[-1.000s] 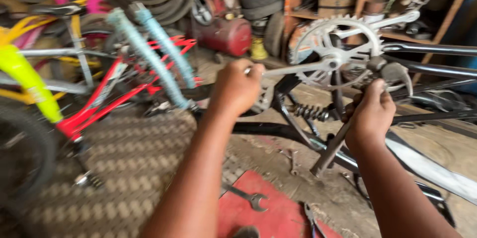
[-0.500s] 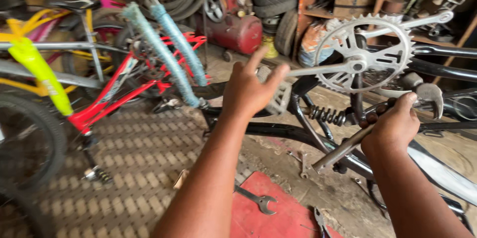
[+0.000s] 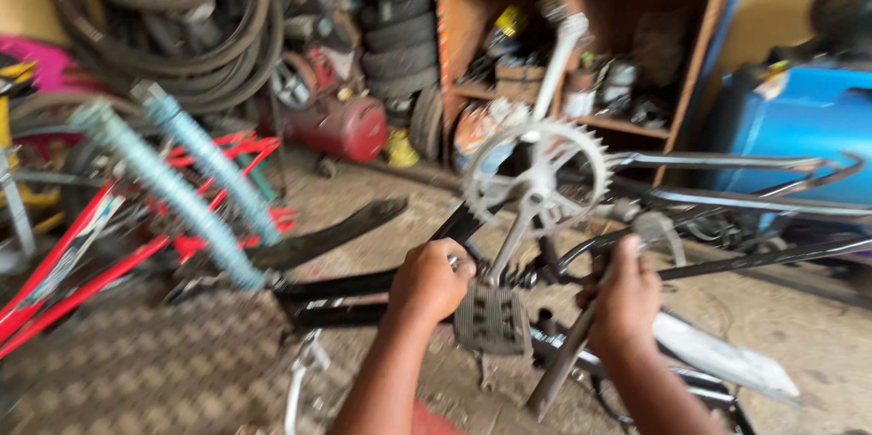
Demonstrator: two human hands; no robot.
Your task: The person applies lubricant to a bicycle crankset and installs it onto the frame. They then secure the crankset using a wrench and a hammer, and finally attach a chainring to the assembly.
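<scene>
Gripping the crank (image 3: 513, 233) near the pedal (image 3: 491, 317), the left hand (image 3: 429, 282) is closed around the metal just beside the pedal's grey block. The right hand (image 3: 627, 301) is closed on a long tool (image 3: 565, 358), which slants down toward the floor; its upper end is hidden behind the fingers, so I cannot tell what it bites on. The chainring (image 3: 538, 176) stands upright above both hands, mounted on the black frame (image 3: 363, 285), which lies low across the concrete floor (image 3: 772, 317). No chain is visible on the teeth, though the picture is blurred. I judge the work on the crank to be in the middle: crank and pedal are mounted, and tightening or loosening seems unfinished. A red bike (image 3: 100, 235) lies to the left, well apart.
</scene>
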